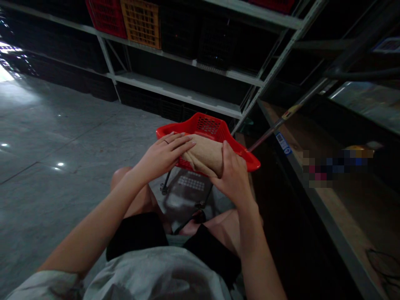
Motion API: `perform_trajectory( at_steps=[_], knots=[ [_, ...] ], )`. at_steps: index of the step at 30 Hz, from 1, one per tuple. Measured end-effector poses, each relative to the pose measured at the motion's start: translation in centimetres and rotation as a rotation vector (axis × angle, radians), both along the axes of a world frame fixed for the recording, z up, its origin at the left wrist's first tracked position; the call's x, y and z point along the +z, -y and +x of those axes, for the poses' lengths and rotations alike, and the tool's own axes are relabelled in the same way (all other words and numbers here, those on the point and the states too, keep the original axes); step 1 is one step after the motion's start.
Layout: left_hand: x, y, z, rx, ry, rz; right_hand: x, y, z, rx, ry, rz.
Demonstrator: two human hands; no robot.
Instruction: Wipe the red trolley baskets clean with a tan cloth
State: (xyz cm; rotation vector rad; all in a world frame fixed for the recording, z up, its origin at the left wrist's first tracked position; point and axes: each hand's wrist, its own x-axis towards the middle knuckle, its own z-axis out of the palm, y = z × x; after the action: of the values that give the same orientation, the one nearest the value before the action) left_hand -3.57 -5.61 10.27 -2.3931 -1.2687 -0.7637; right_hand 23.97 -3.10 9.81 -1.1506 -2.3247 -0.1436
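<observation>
A beige rolled-up cloth (pixel 204 152) lies crosswise at the near rim of a red plastic basket (pixel 209 125), a loose fold hanging toward me. My left hand (pixel 170 152), with a dark ring on one finger, grips its left end, fingers straight across the top and thumb hidden. Around the right end is my right hand (pixel 233 173), fingers over the far side and thumb at the near edge. The basket stands on legs with small wheels (pixel 164 188), just beyond my knees. What lies deeper inside the basket is hidden by the cloth and hands.
A metal shelf rack (pixel 175 89) runs behind the basket, carrying a yellow crate (pixel 142 23), a red crate (pixel 108 18) and dark crates. At the right, a low wooden shelf (pixel 331 208) has a blurred patch and a black cable (pixel 384 266). Grey floor (pixel 62 129) extends left.
</observation>
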Motion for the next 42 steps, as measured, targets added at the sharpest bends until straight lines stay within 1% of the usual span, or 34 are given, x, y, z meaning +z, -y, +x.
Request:
perform_trajectory(
  at_steps=[2, 5, 6, 7, 8, 9, 10, 12, 15, 16, 17, 18, 19, 21, 24, 26, 27, 28, 30, 32, 34, 35, 36, 38, 39, 40, 42],
  knots=[
    [0.0, 0.0, 3.1, 0.013, 0.04, 0.006, 0.3, 0.1, 0.0, 0.034, -0.008, -0.004],
    [0.1, -1.0, 9.1, -0.013, 0.084, 0.041, 0.7, 0.3, 0.2, 0.097, -0.025, -0.021],
    [0.1, -1.4, 10.6, -0.017, 0.09, 0.064, 0.8, 0.3, 0.4, 0.109, -0.038, -0.033],
    [0.1, -1.9, 11.6, -0.021, 0.088, 0.089, 0.9, 0.2, 0.6, 0.114, -0.049, -0.046],
    [0.0, -2.2, 11.9, -0.028, 0.081, 0.116, 0.9, 0.1, 0.8, 0.112, -0.056, -0.058],
    [-0.1, -2.5, 11.6, -0.038, 0.067, 0.141, 0.9, 0.0, 1.1, 0.105, -0.057, -0.064],
    [-0.2, -2.6, 10.6, -0.044, 0.051, 0.16, 0.8, -0.1, 1.5, 0.095, -0.054, -0.066],
    [-0.4, -2.4, 7.3, -0.017, 0.033, 0.186, 0.6, -0.4, 2.3, 0.085, -0.037, -0.058],
    [-0.5, -1.4, 1.7, 0.136, 0.05, 0.226, 0.4, -0.5, 3.3, 0.082, -0.007, -0.028],
    [-0.5, -1.0, 0.6, 0.177, 0.062, 0.252, 0.4, -0.6, 3.4, 0.074, 0.003, -0.019],
    [-0.5, -0.7, 0.1, 0.203, 0.077, 0.274, 0.5, -0.6, 3.4, 0.059, 0.011, -0.013],
    [-0.6, -0.5, 0.2, 0.215, 0.094, 0.289, 0.6, -0.7, 3.3, 0.036, 0.012, -0.012],
    [-0.7, -0.4, 1.0, 0.217, 0.112, 0.293, 0.8, -0.8, 3.1, 0.007, 0.001, -0.015],
    [-1.0, -0.5, 4.1, 0.216, 0.144, 0.268, 1.3, -1.1, 2.1, -0.042, -0.054, -0.02],
    [-1.0, -1.2, 9.6, 0.182, 0.154, 0.205, 2.0, -2.1, 0.4, -0.045, -0.157, -0.024],
    [-0.7, -1.6, 11.8, 0.13, 0.128, 0.173, 2.3, -2.8, -0.4, -0.071, -0.202, -0.045],
    [-0.6, -1.7, 12.1, 0.097, 0.109, 0.165, 2.4, -3.0, -0.5, -0.1, -0.219, -0.063],
    [-0.6, -1.6, 11.9, 0.064, 0.092, 0.16, 2.4, -3.3, -0.5, -0.124, -0.237, -0.081],
    [-0.7, -1.1, 10.0, 0.018, 0.086, 0.145, 2.3, -3.6, 0.1, -0.122, -0.269, -0.117],
    [-1.0, -0.3, 6.7, -0.013, 0.109, 0.133, 2.2, -3.8, 1.0, -0.058, -0.304, -0.147],
    [-1.5, 0.1, 2.8, -0.021, 0.134, 0.143, 2.2, -3.9, 1.6, -0.002, -0.334, -0.155],
    [-1.8, 0.0, 0.9, -0.006, 0.144, 0.17, 2.3, -4.0, 1.6, 0.01, -0.342, -0.152],
    [-2.1, -0.3, -0.9, 0.036, 0.159, 0.203, 2.4, -4.1, 1.6, 0.012, -0.344, -0.148],
    [-3.0, -1.5, -3.6, 0.152, 0.215, 0.241, 2.6, -4.2, 1.2, -0.007, -0.317, -0.142],
    [-3.5, -2.2, -4.4, 0.187, 0.258, 0.219, 2.7, -4.3, 0.8, -0.023, -0.293, -0.133],
    [-4.1, -2.8, -4.6, 0.193, 0.321, 0.173, 2.8, -4.3, 0.5, -0.039, -0.27, -0.119],
    [-5.2, -3.5, -3.9, 0.148, 0.494, 0.056, 2.8, -4.3, 0.2, -0.054, -0.243, -0.078]
  ],
)
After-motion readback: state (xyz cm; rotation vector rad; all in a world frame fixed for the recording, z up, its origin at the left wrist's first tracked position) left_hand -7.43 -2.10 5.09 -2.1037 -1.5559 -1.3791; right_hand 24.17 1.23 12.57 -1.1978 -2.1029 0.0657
